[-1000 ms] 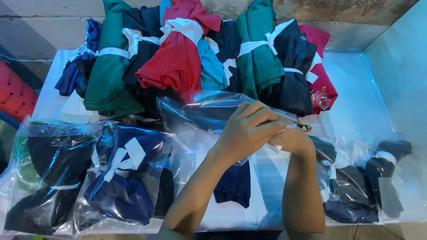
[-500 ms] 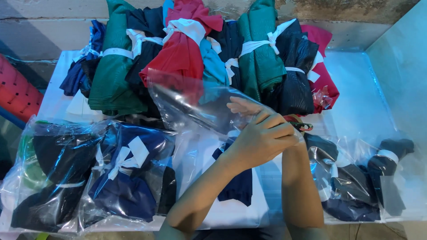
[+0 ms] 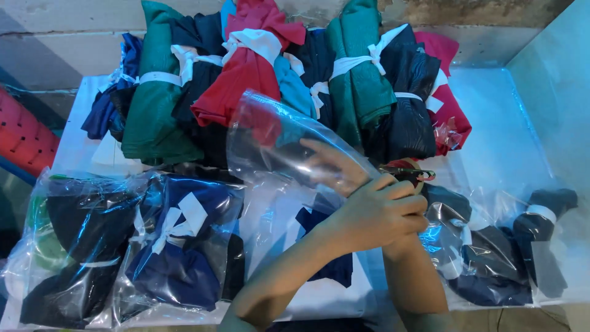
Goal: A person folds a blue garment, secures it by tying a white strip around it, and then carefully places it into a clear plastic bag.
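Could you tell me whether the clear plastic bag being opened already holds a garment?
No, the clear plastic bag over the right hand is empty.

At frame centre, the right hand [image 3: 329,165] sits inside a clear plastic bag [image 3: 276,138]; the left hand [image 3: 381,212] grips its mouth. Tied cloth bundles [image 3: 246,80] fill the top.

- Left hand [image 3: 378,212]: bare, no glove, no ring or band visible on the fingers [image 3: 409,206] that show.
- Left forearm [image 3: 286,273]: bare from wrist to the lower frame edge; no sleeve, cuff or watch in view.
- Right hand [image 3: 332,163]: bare, seen only through clear film, so detail is blurred; no glove apparent.
- Right forearm [image 3: 415,283]: bare to the frame edge; no sleeve, strap or jewellery visible.
- Clothing: none of the person's garments enters the view.
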